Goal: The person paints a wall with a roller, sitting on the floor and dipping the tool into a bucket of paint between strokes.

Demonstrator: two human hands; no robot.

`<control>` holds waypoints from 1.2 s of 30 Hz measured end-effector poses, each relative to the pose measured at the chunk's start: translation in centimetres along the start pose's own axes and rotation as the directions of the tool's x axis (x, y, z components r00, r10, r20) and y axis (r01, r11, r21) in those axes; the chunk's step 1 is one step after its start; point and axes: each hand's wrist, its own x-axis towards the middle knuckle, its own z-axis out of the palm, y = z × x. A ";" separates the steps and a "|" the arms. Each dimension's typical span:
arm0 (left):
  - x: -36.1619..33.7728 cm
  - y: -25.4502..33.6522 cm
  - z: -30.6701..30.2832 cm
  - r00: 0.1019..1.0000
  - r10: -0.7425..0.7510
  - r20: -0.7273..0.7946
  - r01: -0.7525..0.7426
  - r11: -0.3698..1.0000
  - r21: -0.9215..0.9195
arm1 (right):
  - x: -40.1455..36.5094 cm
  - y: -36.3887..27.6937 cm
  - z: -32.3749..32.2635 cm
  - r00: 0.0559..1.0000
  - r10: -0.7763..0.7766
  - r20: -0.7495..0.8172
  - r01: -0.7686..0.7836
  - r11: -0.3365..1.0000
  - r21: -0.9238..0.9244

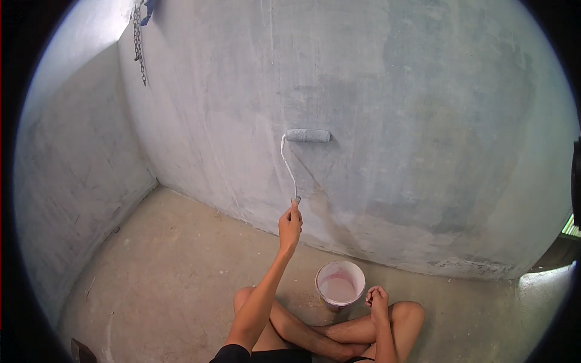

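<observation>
"Where the person sits cross-legged, what takes up most of the view?"

"A grey wall [206,103], marked by darker, uneven patches through its middle and right. Below it spreads a tan concrete floor [163,236]."

"And on the floor, which container stands there?"

"One pale bucket [344,268], upright near the foot of the wall and just in front of the crossed legs [302,330]. Inside lies a pale pinkish liquid [336,289], its surface well below the rim, and pinkish smears streak the inner side."

"Then where is the paint roller [307,135]?"

"Up at the wall, well above the bucket and slightly left of it. Its grey sleeve lies level, apparently against the surface, and a bent whitish frame runs from the sleeve's left end down to the handle."

"So how does it lie from the left hand [290,227]?"

"Above it and a little to the right. That hand is wrapped round the handle, hiding most of it."

"And the right hand [377,296]?"

"Just beside the bucket's right rim, fingers curled inward. Whether they hold anything or touch the rim cannot be told."
</observation>
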 end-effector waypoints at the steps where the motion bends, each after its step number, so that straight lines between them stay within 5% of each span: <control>1: 0.4 0.1 -0.1 1.000 0.001 -0.001 -0.001 1.000 -0.001 | -0.1 0.1 -0.1 1.000 0.004 0.011 -0.004 1.000 0.001; 11: 6.4 13.0 1.9 0.994 0.100 0.038 -0.100 0.995 0.010 | -0.1 0.1 0.0 1.000 -0.002 0.017 0.002 1.000 0.007; 23: 1.8 3.9 1.4 1.000 -0.011 0.024 0.012 1.000 -0.022 | 0.2 0.4 -0.1 1.000 -0.009 0.018 0.009 1.000 -0.011; 36: 6.9 11.6 1.0 0.990 0.107 0.089 -0.105 0.994 -0.026 | -0.1 -0.1 0.1 1.000 -0.007 0.021 0.007 1.000 -0.007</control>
